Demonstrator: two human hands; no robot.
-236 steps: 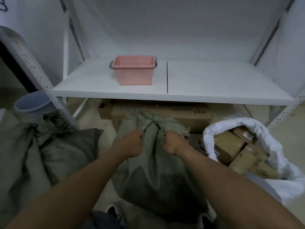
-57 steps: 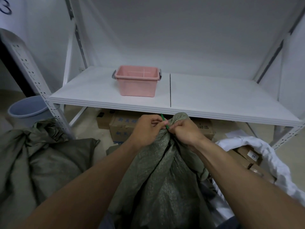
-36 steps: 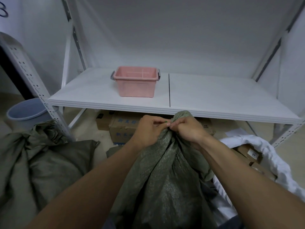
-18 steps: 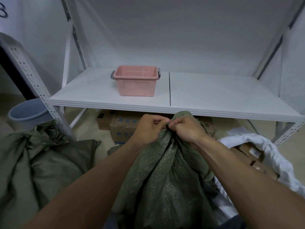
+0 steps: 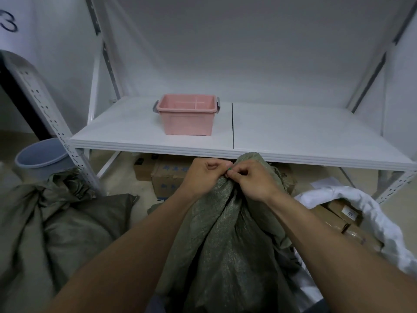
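Observation:
A green woven sack (image 5: 228, 240) stands upright between my forearms, its neck bunched at the top just below the shelf edge. My left hand (image 5: 204, 175) grips the gathered neck from the left with curled fingers. My right hand (image 5: 250, 177) grips it from the right and pinches a small green tie (image 5: 228, 169) where the two hands meet. Most of the tie is hidden by my fingers.
A white metal shelf (image 5: 293, 136) carries a pink plastic bin (image 5: 187, 115). Cardboard boxes (image 5: 167, 177) lie under the shelf. Another green sack (image 5: 52, 224) slumps at the left, a grey bucket (image 5: 40, 157) behind it. An open white sack (image 5: 365, 213) with boxes sits at the right.
Since 6.6 s ago the sack's neck has risen to the shelf edge and my hands have closed together on it. Over the last second they only shift slightly around the green tie.

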